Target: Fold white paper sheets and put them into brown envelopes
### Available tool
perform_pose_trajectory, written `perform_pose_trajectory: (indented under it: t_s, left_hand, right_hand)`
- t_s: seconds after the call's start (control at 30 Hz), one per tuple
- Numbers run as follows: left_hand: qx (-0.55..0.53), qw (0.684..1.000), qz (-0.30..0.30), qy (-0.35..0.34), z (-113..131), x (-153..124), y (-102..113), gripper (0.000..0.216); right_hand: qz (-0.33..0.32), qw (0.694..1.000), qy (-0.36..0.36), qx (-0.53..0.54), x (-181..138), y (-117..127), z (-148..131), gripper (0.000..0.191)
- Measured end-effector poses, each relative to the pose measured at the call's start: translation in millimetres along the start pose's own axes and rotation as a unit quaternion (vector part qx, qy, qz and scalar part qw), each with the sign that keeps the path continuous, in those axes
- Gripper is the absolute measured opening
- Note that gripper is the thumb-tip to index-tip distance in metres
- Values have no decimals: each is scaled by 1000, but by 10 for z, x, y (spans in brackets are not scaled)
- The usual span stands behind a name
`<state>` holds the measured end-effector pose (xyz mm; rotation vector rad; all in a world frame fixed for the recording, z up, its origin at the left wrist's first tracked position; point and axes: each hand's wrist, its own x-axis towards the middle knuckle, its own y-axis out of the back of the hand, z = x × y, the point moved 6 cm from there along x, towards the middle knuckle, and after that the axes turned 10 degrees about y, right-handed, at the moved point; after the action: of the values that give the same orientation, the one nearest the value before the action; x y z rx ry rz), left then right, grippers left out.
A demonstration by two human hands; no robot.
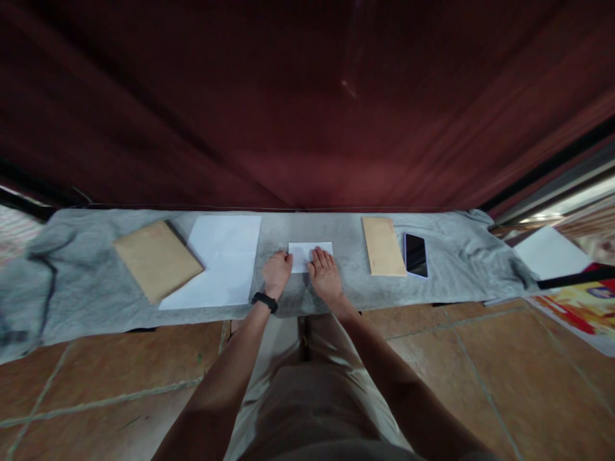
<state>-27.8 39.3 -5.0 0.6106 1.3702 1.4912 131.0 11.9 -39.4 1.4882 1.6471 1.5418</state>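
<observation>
A small folded white paper (310, 251) lies in the middle of a grey cloth-covered table (336, 230). My left hand (277, 272), with a black band on its wrist, rests on the paper's left edge with fingers curled under. My right hand (325, 275) lies flat on the paper's lower right part, fingers stretched out and close together.
Left of my hands lie white sheets (221, 266) with a brown envelope (156, 259) partly on them. To the right are a narrower brown envelope (383, 255) and a dark phone (416, 255). A dark red curtain (307, 102) hangs behind the table. Tiled floor lies below.
</observation>
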Motion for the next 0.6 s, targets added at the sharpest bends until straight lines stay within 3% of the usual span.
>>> perform_pose_trajectory:
  t_s: [0.6]
  left_hand:
    - [29, 996, 80, -32, 51, -109, -71, 40]
  right_hand:
    - [2, 999, -16, -35, -35, -34, -23, 53]
